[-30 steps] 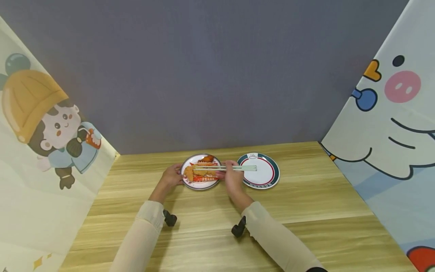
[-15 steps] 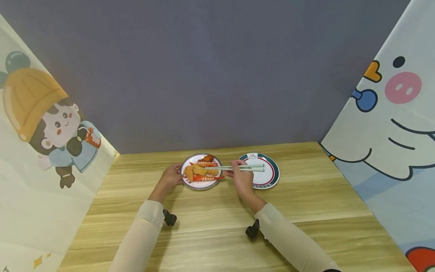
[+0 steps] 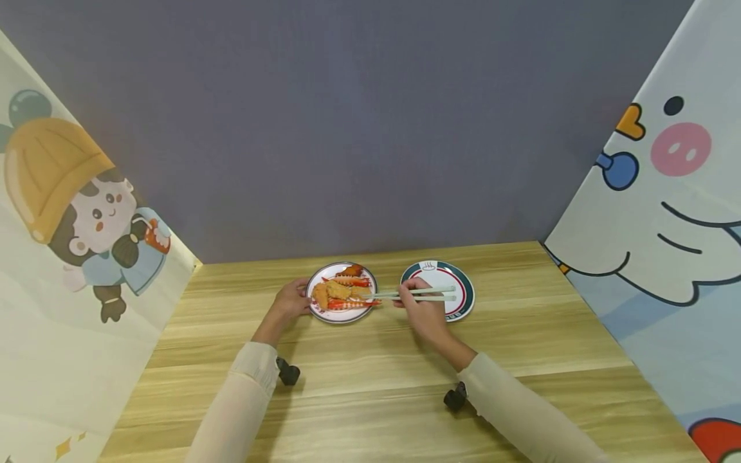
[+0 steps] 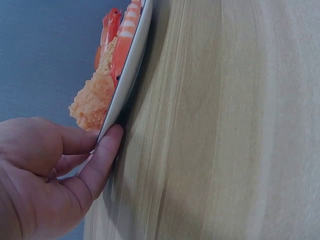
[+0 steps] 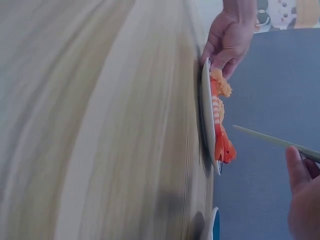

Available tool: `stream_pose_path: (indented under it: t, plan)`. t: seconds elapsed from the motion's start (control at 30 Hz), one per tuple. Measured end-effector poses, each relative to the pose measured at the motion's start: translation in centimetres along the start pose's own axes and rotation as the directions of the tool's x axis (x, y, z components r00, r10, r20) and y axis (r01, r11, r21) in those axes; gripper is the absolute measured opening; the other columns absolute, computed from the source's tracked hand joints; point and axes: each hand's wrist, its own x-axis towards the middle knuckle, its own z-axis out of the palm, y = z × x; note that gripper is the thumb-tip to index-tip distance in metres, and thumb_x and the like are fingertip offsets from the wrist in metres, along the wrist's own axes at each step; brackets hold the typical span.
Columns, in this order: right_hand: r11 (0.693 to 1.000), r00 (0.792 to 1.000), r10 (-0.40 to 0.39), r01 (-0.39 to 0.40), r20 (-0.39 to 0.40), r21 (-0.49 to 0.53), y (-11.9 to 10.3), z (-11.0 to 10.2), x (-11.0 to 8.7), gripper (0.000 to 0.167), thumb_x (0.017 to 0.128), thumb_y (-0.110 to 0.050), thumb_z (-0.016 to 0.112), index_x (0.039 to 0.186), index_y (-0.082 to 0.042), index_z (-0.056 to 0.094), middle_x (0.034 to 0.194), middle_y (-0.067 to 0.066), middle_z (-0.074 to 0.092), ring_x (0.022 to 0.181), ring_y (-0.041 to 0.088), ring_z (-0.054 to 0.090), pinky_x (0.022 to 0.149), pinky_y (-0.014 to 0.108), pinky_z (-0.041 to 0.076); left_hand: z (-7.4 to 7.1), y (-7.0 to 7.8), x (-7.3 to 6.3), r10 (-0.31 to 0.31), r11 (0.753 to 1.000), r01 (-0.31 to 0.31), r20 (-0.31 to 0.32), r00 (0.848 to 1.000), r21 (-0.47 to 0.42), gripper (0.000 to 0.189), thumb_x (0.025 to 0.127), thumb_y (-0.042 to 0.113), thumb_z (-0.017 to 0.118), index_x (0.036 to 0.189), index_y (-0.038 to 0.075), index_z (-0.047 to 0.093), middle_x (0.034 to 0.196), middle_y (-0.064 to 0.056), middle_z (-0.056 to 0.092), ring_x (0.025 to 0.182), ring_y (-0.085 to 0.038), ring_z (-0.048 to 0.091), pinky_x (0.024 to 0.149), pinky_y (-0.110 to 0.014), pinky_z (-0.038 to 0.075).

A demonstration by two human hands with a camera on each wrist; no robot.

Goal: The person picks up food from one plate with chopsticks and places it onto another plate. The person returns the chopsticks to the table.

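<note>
My left hand [image 3: 291, 299] pinches the left rim of a white plate [image 3: 344, 320] of food, thumb above and fingers beneath, as the left wrist view shows. On this plate lie breaded fried pieces [image 4: 94, 102], red-and-white striped shrimp [image 4: 127, 35] and a browner fried piece [image 3: 351, 271] at the back. My right hand [image 3: 425, 316] holds a pair of pale green chopsticks [image 3: 440, 298], tips pointing left over the plate's right side. In the right wrist view the chopsticks [image 5: 265, 136] stand apart from the food, with nothing between their tips.
A second white plate [image 3: 463, 283] with a green and red rim sits to the right, partly behind my right hand. The wood-grain table [image 3: 359, 399] meets a grey wall [image 3: 370, 128] behind both plates. Cartoon-printed panels [image 3: 666, 225] stand at the sides.
My right hand has shifted right and a little toward me, drawing the chopsticks from across the food to the plate's right side. The chopsticks now show more apart. My left hand stays put.
</note>
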Motion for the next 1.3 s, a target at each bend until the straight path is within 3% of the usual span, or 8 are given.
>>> stream_pose_path:
  t: [0.17, 0.23, 0.4, 0.47, 0.73, 0.97, 1.2, 1.3]
  plan:
    - [0.928, 0.954, -0.291, 0.3, 0.071, -0.223, -0.2, -1.2, -0.9, 0.008, 0.092, -0.003, 0.068, 0.084, -0.001, 0.069, 0.075, 0.011, 0.071, 0.066, 0.002, 0.065, 0.057, 0.016, 0.056, 0.1, -0.1, 0.1, 0.001, 1.0, -0.001, 0.001, 1.0, -0.001, 0.054, 0.095, -0.007, 0.057, 0.148, -0.001, 0.047, 0.109, -0.018, 0.055, 0.075, -0.015, 0.06, 0.063, -0.024, 0.061]
    - [0.828, 0.89, -0.443, 0.452, 0.106, -0.332, -0.4, -1.5, -1.3, 0.008, 0.087, -0.002, 0.073, 0.082, -0.006, 0.069, 0.073, 0.003, 0.07, 0.066, 0.003, 0.063, 0.056, 0.015, 0.052, 0.1, -0.1, 0.2, -0.002, 1.0, 0.002, 0.002, 1.0, -0.004, 0.055, 0.095, -0.007, 0.057, 0.148, -0.001, 0.047, 0.111, -0.019, 0.055, 0.076, -0.015, 0.06, 0.063, -0.025, 0.062]
    - [0.554, 0.671, -0.702, 0.725, 0.238, -0.41, -0.4, -2.0, -2.0, 0.011, 0.079, -0.001, 0.076, 0.082, -0.008, 0.068, 0.076, 0.001, 0.067, 0.069, 0.01, 0.062, 0.059, 0.021, 0.054, 0.0, -0.2, 0.3, -0.006, 1.0, 0.007, 0.01, 1.0, -0.014, 0.056, 0.096, -0.007, 0.057, 0.15, 0.0, 0.045, 0.116, -0.021, 0.056, 0.079, -0.016, 0.062, 0.066, -0.027, 0.064]
    - [0.496, 0.614, -0.732, 0.777, 0.296, -0.388, -0.3, -2.2, -2.3, 0.01, 0.082, -0.003, 0.075, 0.084, -0.008, 0.067, 0.078, 0.001, 0.067, 0.071, 0.011, 0.063, 0.06, 0.022, 0.056, 0.1, -0.3, 0.4, -0.004, 1.0, 0.004, 0.013, 1.0, -0.01, 0.056, 0.096, -0.006, 0.057, 0.15, 0.0, 0.045, 0.116, -0.021, 0.056, 0.08, -0.017, 0.063, 0.067, -0.027, 0.064]
    - [0.335, 0.482, -0.739, 0.869, 0.471, -0.364, -0.9, -3.0, -3.5, 0.005, 0.092, -0.012, 0.07, 0.09, -0.009, 0.067, 0.087, -0.002, 0.067, 0.078, 0.009, 0.066, 0.066, 0.022, 0.06, 0.1, -0.3, 0.5, 0.003, 1.0, -0.003, 0.009, 1.0, 0.007, 0.056, 0.096, -0.006, 0.057, 0.15, 0.001, 0.045, 0.11, -0.018, 0.054, 0.079, -0.016, 0.062, 0.067, -0.026, 0.063]
    - [0.075, 0.292, -0.684, 0.94, 0.669, -0.334, -0.7, -3.5, -4.9, 0.03, 0.107, -0.011, 0.038, 0.092, -0.011, 0.064, 0.091, -0.001, 0.064, 0.079, 0.01, 0.065, 0.068, 0.02, 0.06, -0.1, -0.1, 0.4, -0.011, 1.0, 0.011, 0.017, 1.0, -0.018, 0.056, 0.097, -0.007, 0.054, 0.151, 0.003, 0.044, 0.114, -0.019, 0.053, 0.084, -0.019, 0.062, 0.068, -0.028, 0.064]
    - [-0.051, 0.263, -0.613, 0.928, 0.745, -0.37, 0.5, -3.3, -6.2, 0.032, 0.106, -0.007, 0.035, 0.092, -0.012, 0.063, 0.093, 0.0, 0.064, 0.078, 0.012, 0.063, 0.064, 0.022, 0.058, 0.0, -0.2, 0.4, -0.005, 1.0, 0.005, 0.016, 1.0, -0.013, 0.056, 0.097, -0.007, 0.054, 0.151, 0.001, 0.044, 0.123, -0.023, 0.055, 0.09, -0.021, 0.064, 0.069, -0.027, 0.064]
    - [-0.054, 0.272, -0.578, 0.928, 0.769, -0.369, 0.9, -3.3, -6.8, 0.019, 0.097, -0.008, 0.046, 0.094, -0.014, 0.064, 0.094, 0.001, 0.063, 0.08, 0.014, 0.063, 0.064, 0.023, 0.058, 0.0, -0.2, 0.5, -0.005, 1.0, 0.005, 0.016, 1.0, -0.014, 0.056, 0.097, -0.007, 0.054, 0.151, 0.001, 0.044, 0.125, -0.024, 0.055, 0.091, -0.021, 0.065, 0.069, -0.027, 0.064]
